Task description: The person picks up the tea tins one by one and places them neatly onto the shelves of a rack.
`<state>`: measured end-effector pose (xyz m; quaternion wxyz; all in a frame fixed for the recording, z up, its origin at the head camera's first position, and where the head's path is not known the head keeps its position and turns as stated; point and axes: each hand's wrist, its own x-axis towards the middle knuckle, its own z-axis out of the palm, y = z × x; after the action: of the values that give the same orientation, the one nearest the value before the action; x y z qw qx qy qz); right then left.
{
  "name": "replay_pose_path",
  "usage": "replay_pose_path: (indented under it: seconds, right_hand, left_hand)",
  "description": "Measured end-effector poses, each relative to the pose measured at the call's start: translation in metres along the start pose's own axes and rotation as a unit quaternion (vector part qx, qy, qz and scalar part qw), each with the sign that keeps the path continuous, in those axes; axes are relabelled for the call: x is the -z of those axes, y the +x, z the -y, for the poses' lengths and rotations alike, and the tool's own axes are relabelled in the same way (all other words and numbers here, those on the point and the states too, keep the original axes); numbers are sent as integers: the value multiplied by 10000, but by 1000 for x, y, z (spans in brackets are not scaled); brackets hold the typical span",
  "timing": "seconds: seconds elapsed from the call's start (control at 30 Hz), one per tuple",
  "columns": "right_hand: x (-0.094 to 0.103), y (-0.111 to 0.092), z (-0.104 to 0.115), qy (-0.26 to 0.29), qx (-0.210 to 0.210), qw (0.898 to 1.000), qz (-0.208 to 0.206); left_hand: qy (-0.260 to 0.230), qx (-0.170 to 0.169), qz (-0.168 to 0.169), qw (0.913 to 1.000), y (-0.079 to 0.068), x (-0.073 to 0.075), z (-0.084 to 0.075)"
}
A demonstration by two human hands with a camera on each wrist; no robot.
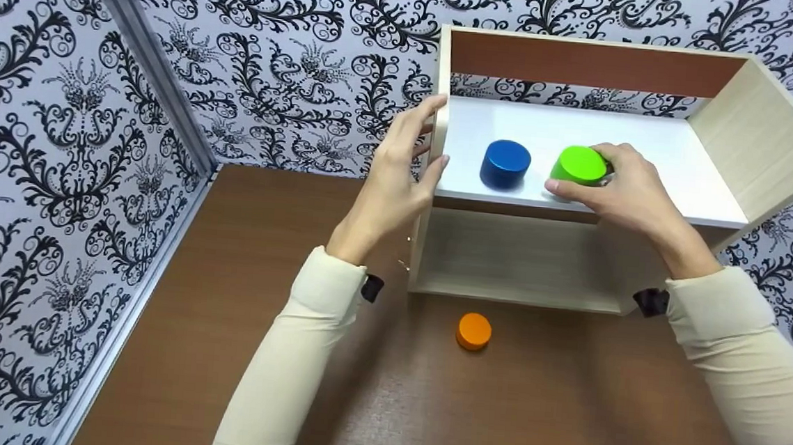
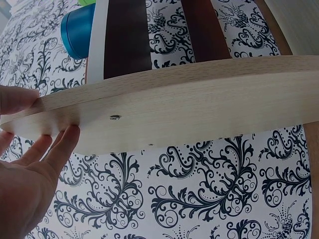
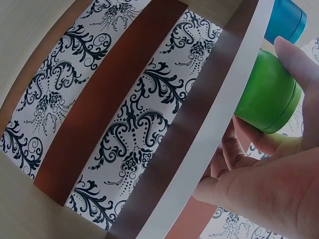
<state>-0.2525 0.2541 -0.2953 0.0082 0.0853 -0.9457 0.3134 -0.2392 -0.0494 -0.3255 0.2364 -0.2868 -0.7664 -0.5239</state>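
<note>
On the white upper board (image 1: 626,134) of a small wooden shelf, my right hand (image 1: 629,186) grips a green round canister (image 1: 580,164) between thumb and fingers. The right wrist view shows the green canister (image 3: 269,94) at the board's front edge, with some fingers partly hidden behind that edge. Just left of it, a blue round canister (image 1: 505,164) stands apart on the same board. At the shelf's left side panel (image 1: 443,79), my left hand (image 1: 400,170) holds on, thumb at the front edge and fingers along the outer face (image 2: 174,114).
A small orange round piece (image 1: 474,331) lies on the brown tabletop (image 1: 425,406) in front of the shelf. Beneath the white board is a lower compartment (image 1: 513,255). Patterned wallpaper (image 1: 275,67) covers the walls behind and to the left.
</note>
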Motion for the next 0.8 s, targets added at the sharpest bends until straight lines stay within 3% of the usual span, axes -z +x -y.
replay_pose_path:
  seconds: [0.8]
  right_hand:
    - [-3, 2, 0, -162, 78, 9998, 2]
  left_hand:
    - [-14, 84, 32, 10000, 0, 0, -1]
